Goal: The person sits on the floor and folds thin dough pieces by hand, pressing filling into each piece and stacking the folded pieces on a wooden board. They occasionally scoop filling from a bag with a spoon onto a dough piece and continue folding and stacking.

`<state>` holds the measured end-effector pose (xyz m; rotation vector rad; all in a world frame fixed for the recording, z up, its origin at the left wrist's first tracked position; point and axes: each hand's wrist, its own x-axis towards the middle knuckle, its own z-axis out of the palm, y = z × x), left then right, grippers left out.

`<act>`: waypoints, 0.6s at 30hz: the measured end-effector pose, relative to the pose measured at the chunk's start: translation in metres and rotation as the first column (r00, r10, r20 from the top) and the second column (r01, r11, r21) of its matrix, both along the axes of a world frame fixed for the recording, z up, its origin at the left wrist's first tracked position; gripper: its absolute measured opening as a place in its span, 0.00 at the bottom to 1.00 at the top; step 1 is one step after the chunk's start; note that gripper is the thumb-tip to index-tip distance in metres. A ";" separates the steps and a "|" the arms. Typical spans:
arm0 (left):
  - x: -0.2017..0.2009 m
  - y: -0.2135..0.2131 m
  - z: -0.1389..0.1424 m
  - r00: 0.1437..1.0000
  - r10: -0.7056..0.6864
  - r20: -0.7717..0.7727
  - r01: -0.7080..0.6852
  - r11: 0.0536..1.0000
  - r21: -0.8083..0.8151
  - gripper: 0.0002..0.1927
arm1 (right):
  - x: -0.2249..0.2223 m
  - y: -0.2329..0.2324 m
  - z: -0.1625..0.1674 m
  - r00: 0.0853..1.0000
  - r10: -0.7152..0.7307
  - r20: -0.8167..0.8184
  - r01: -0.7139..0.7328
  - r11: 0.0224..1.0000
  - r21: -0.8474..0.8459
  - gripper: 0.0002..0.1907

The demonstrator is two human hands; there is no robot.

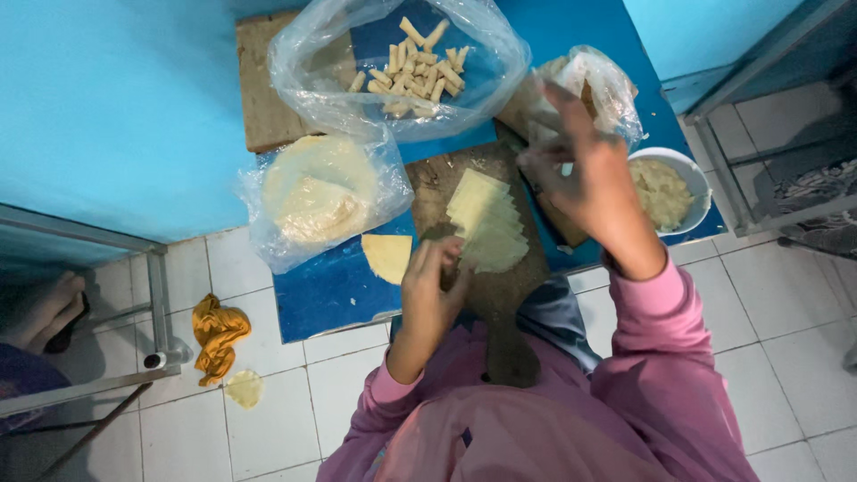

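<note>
1. You have one view only, from the camera on your head, so no second view shares any part of the scene.
2. It looks almost straight down over your chest and pink sleeves (pixel 643 357) to the floor tiles (pixel 786 312).
3. It sits close: your left hand (pixel 431 286) and right hand (pixel 589 174) fill the middle.
4. The blue mat (pixel 330 290) and wooden board (pixel 500 295) lie centred, and the far edge of the frame cuts off the top of the clear bag (pixel 393 62).
</note>
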<state>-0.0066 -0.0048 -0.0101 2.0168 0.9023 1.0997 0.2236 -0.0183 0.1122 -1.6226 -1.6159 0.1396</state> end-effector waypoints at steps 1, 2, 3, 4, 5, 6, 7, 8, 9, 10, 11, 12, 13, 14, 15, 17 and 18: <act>0.000 -0.003 0.000 0.999 0.023 -0.041 -0.021 0.998 0.054 0.17 | 0.000 -0.006 -0.005 0.998 -0.045 0.040 0.046 0.999 -0.018 0.36; -0.001 -0.006 0.000 0.996 0.046 -0.081 -0.037 0.993 0.110 0.18 | -0.001 -0.014 -0.011 0.979 -0.140 0.148 0.144 0.989 -0.017 0.35; 0.000 -0.008 -0.001 0.990 0.073 -0.117 -0.052 0.984 0.168 0.19 | -0.001 -0.023 -0.017 0.939 -0.229 0.256 0.237 0.971 -0.003 0.34; 0.003 -0.010 -0.001 0.985 0.089 -0.145 -0.064 0.984 0.165 0.19 | 0.002 -0.029 -0.023 0.880 -0.311 0.359 0.325 0.945 0.022 0.33; 0.006 -0.013 -0.002 0.979 0.103 -0.174 -0.075 0.984 0.160 0.18 | 0.006 -0.030 -0.029 0.872 -0.318 0.373 0.336 0.942 0.018 0.33; 0.008 -0.015 -0.002 0.972 0.116 -0.205 -0.085 0.984 0.155 0.18 | 0.009 -0.031 -0.036 0.864 -0.325 0.386 0.347 0.938 0.013 0.33; 0.009 -0.015 -0.002 0.971 0.120 -0.205 -0.086 0.982 0.166 0.17 | 0.012 -0.030 -0.043 0.855 -0.330 0.401 0.357 0.934 0.008 0.33; 0.011 -0.015 -0.003 0.971 0.128 -0.204 -0.091 0.980 0.178 0.16 | 0.015 -0.028 -0.050 0.876 -0.327 0.354 0.347 0.938 0.007 0.32; 0.012 -0.015 -0.003 0.970 0.135 -0.204 -0.095 0.977 0.193 0.16 | 0.017 -0.024 -0.056 0.895 -0.325 0.305 0.339 0.941 0.009 0.32; 0.012 -0.014 -0.003 0.968 0.137 -0.210 -0.095 0.976 0.196 0.15 | 0.020 -0.021 -0.061 0.911 -0.325 0.253 0.333 0.943 0.013 0.31; 0.013 -0.014 -0.002 0.966 0.140 -0.217 -0.097 0.975 0.198 0.14 | 0.022 -0.021 -0.065 0.921 -0.333 0.200 0.338 0.941 0.009 0.31; 0.013 -0.014 -0.002 0.963 0.143 -0.227 -0.098 0.975 0.198 0.13 | 0.025 -0.021 -0.067 0.929 -0.339 0.145 0.343 0.939 0.001 0.31; 0.013 -0.014 -0.001 0.963 0.143 -0.230 -0.100 0.977 0.189 0.12 | 0.026 -0.022 -0.069 0.934 -0.347 0.088 0.349 0.937 -0.009 0.31; 0.013 -0.015 0.000 0.962 0.143 -0.231 -0.102 0.978 0.181 0.11 | 0.027 -0.021 -0.071 0.934 -0.345 0.092 0.346 0.938 0.002 0.30; 0.013 -0.015 0.000 0.963 0.140 -0.232 -0.101 0.980 0.173 0.10 | 0.028 -0.019 -0.071 0.933 -0.346 0.096 0.346 0.938 0.013 0.30; 0.014 -0.015 0.002 0.967 0.128 -0.219 -0.091 0.981 0.169 0.09 | 0.030 -0.016 -0.071 0.936 -0.339 0.100 0.339 0.941 0.016 0.31; 0.015 -0.015 0.003 0.970 0.124 -0.210 -0.088 0.982 0.170 0.08 | 0.031 -0.013 -0.071 0.940 -0.326 0.100 0.326 0.945 0.012 0.33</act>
